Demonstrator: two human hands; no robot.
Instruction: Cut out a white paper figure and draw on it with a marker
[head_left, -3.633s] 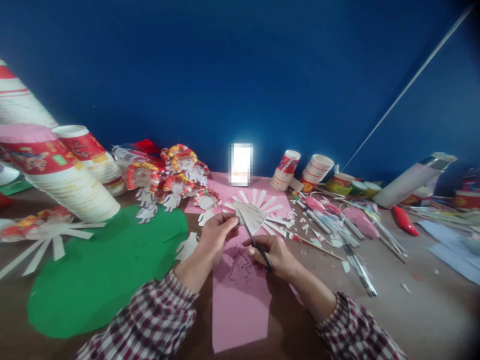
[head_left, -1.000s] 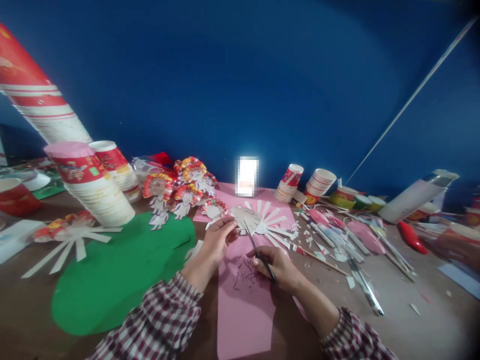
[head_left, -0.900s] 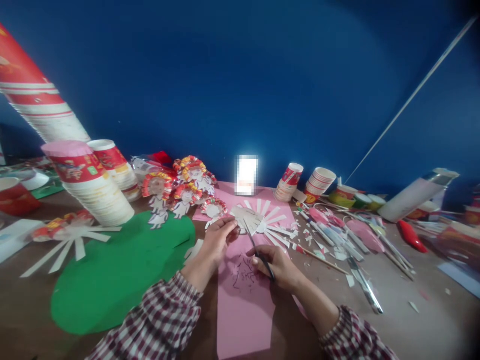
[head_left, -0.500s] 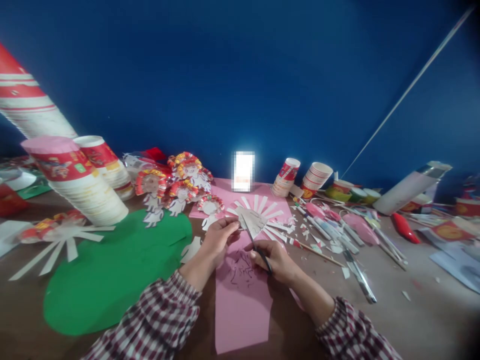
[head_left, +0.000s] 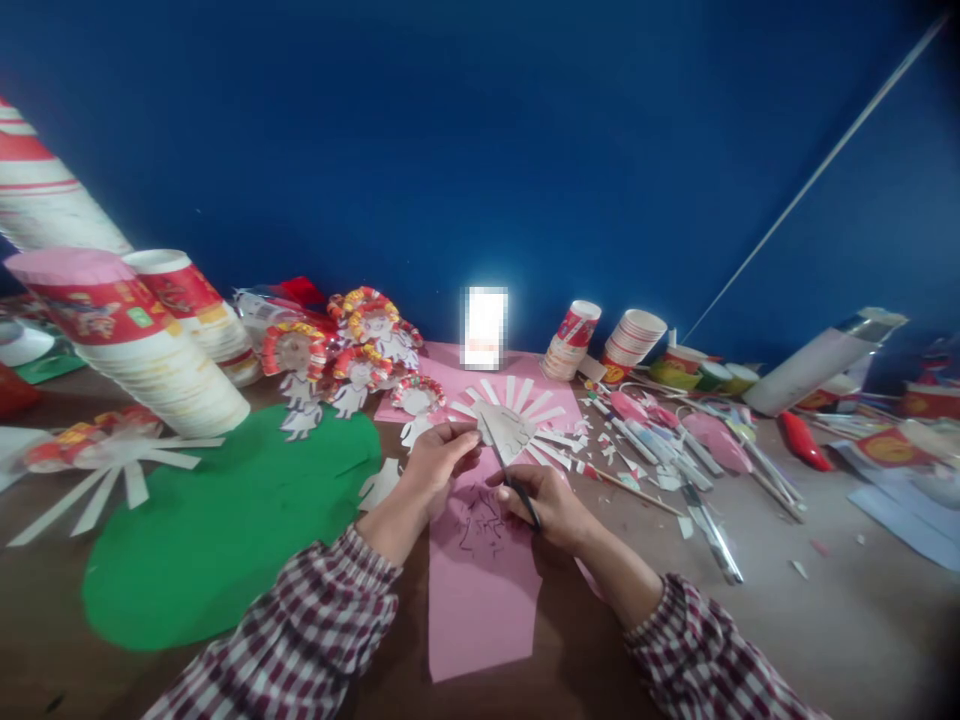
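Observation:
Between thumb and fingers, my left hand [head_left: 444, 460] pinches a small piece of white paper [head_left: 511, 430] with a drawn outline on it. My right hand [head_left: 544, 505] grips a pair of scissors [head_left: 523, 498] with dark handles, their blades lying against that paper. Behind the paper a cut cup with white strips [head_left: 551, 405] fans out like rays. Underneath both hands lies a pink sheet [head_left: 484, 610] with dark pen marks. A plain paper cutout [head_left: 382, 486] rests beside my left wrist.
Several paper figures with red and yellow ruffled rings [head_left: 360, 375] stand at the left, behind a green sheet [head_left: 232, 550]. Stacked paper cups [head_left: 172, 380] lean farther left; more cups [head_left: 634, 345] stand at the back. Markers [head_left: 652, 450], paper scraps and a silver cutter [head_left: 716, 535] lie right.
The view has shifted slightly, so most things sit a little higher and farther left. Both hands keep their hold on the paper and the scissors.

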